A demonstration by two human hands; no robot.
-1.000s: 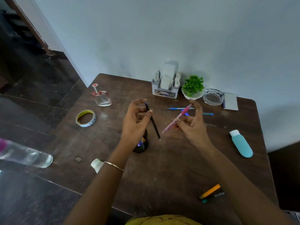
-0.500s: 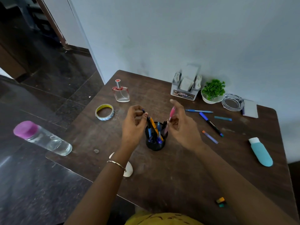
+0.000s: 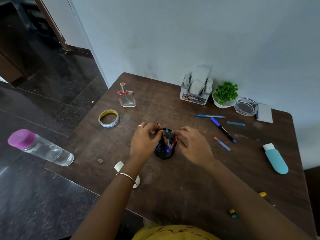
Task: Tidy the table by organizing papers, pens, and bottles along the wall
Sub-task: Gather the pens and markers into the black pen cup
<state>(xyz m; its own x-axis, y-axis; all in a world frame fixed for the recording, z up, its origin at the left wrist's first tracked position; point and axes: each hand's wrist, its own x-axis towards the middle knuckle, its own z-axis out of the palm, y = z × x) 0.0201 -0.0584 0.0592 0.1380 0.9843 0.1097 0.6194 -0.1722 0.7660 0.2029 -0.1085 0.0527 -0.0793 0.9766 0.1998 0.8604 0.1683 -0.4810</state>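
Fingers (image 3: 156,131) of L hand (image 3: 144,144) & R hand (image 3: 192,146) were curled, pinching pens (image 3: 167,135) down into pen cup (image 3: 163,154), lower than 0.5 s back. Both looked stowed; marker (image 3: 223,129) right of pen cup & clear bottle (image 3: 43,148) well left of it were still pending.

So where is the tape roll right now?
Head view: the tape roll lies flat near the left edge of the table, just in front of the perfume bottle.
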